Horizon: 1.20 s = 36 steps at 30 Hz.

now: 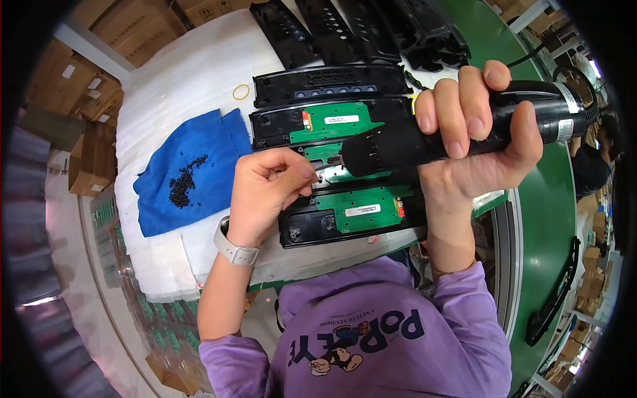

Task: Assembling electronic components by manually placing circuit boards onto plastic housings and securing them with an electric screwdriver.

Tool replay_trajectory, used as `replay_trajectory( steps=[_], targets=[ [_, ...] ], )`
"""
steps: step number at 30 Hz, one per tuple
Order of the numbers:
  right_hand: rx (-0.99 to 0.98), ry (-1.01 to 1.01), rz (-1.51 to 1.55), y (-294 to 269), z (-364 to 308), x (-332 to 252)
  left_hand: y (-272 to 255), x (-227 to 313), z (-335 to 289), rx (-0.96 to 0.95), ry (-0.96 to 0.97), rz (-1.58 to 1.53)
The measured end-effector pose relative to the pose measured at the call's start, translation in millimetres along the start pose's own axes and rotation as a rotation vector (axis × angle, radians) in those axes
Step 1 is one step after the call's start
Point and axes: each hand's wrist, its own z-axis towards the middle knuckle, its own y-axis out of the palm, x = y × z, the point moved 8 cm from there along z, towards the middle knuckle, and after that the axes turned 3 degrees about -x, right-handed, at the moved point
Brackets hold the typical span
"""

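Observation:
My right hand (474, 142) is wrapped round a black electric screwdriver (388, 146), which lies nearly level and points left. Close to its bit, the thumb and fingers of my left hand (265, 186) are pinched together; whatever they hold is too small to make out. Beneath the tool is a black housing with a green circuit board (335, 176), partly covered by my hands. A similar housing with a green board (358, 213) lies nearer me, and another board (342, 121) sits in its housing just beyond.
On the left, a blue cloth (156, 189) carries a pile of small black screws (179, 189). A rubber band (241, 92) lies beyond it on the white sheet (189, 86). Several black housings (285, 33) line the far side. A green surface (544, 265) runs along the right.

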Motion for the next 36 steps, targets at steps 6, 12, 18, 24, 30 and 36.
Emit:
replay_trajectory(
  steps=[6,12,18,24,30,36],
  targets=[
    [0.028,0.005,-0.008,-1.8,-1.2,1.9,3.0,0.8,2.2,-0.017,-0.017,0.087],
    [-0.008,0.045,0.008,-0.3,-1.8,7.9,12.8,8.2,0.0,-0.11,-0.012,0.099],
    [0.087,0.029,-0.014,-3.5,-5.3,6.0,12.1,-4.5,-2.1,-0.154,-0.185,0.043],
    [-0.006,0.194,-0.001,5.7,-20.1,0.8,23.3,1.3,0.4,-0.106,-0.016,0.038],
    [0.068,0.374,-0.358,15.0,-53.1,0.9,11.5,-3.8,6.1,-0.029,0.027,-0.148],
    [0.11,0.392,-0.381,16.4,-58.7,1.3,14.0,-6.9,4.9,-0.023,0.0,-0.215]
  ],
)
